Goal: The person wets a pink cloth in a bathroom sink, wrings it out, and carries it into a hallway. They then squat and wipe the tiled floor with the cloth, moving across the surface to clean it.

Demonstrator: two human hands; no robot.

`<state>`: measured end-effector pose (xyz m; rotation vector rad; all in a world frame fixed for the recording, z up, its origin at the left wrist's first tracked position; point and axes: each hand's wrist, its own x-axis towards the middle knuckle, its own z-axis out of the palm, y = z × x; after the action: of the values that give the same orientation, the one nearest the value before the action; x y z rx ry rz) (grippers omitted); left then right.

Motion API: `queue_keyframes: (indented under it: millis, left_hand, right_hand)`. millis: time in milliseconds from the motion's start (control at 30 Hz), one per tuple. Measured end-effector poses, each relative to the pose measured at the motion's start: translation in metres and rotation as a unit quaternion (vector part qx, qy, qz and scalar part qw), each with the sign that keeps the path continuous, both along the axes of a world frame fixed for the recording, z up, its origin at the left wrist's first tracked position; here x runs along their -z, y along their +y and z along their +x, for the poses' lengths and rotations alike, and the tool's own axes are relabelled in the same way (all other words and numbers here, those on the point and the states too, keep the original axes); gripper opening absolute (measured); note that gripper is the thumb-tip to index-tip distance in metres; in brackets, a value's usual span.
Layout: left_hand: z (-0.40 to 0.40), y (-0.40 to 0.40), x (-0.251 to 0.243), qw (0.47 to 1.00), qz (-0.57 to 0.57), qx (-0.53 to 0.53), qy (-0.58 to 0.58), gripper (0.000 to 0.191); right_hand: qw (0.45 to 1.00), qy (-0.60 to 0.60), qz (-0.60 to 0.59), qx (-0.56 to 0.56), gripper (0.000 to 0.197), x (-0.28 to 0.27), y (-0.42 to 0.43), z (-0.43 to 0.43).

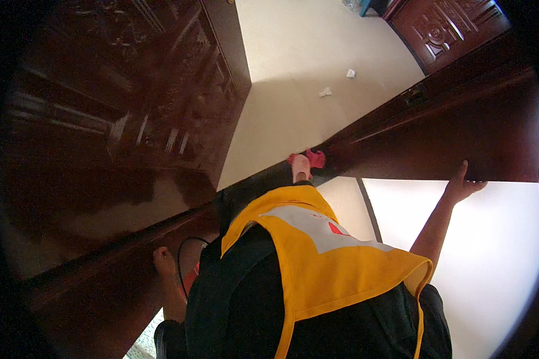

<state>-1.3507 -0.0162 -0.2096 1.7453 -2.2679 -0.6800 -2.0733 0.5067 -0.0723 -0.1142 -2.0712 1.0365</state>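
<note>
My right hand (463, 187) is at the edge of a dark red-brown wooden door frame (444, 143), with its thumb up on the frame's face and its fingers curled at the edge. On the other side, my left hand (164, 261) is against the lower part of the opposite frame side (103, 278). Its fingers look curled and partly hidden, and no object shows in it. A black cable (179, 256) loops beside the left wrist, next to a partly hidden red object (190, 280). A yellow apron (332, 278) with a white printed panel covers my front.
A carved wooden door (130, 103) stands at the left. A foot in a pink slipper (301, 164) is on the dark threshold (256, 179). Two white scraps (325, 92) lie on the pale floor (296, 45) beyond. Another carved door (444, 33) is at the upper right.
</note>
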Motion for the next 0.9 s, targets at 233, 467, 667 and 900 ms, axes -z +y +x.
queue_keyframes:
  millis: [233,467,667,900]
  left_hand:
    - [-0.122,-0.016,-0.032,0.989,-0.024,0.115,-0.095,0.018]
    - [-0.108,-0.058,0.036,0.993,0.058,0.095,0.046,0.022]
    - [-0.142,-0.048,0.004,0.982,0.02,0.16,-0.1,0.025]
    - [-0.128,-0.077,-0.013,0.975,-0.092,0.18,-0.087,0.028]
  right_hand:
    - [1.0,0.013,0.011,-0.022,0.075,-0.013,-0.007,0.009]
    - [1.0,0.002,0.009,-0.024,0.074,-0.017,-0.021,0.01]
    - [0.998,0.049,0.037,-0.01,0.072,-0.02,-0.013,0.01]
    - [0.998,0.045,0.037,0.033,0.074,-0.036,-0.023,0.015]
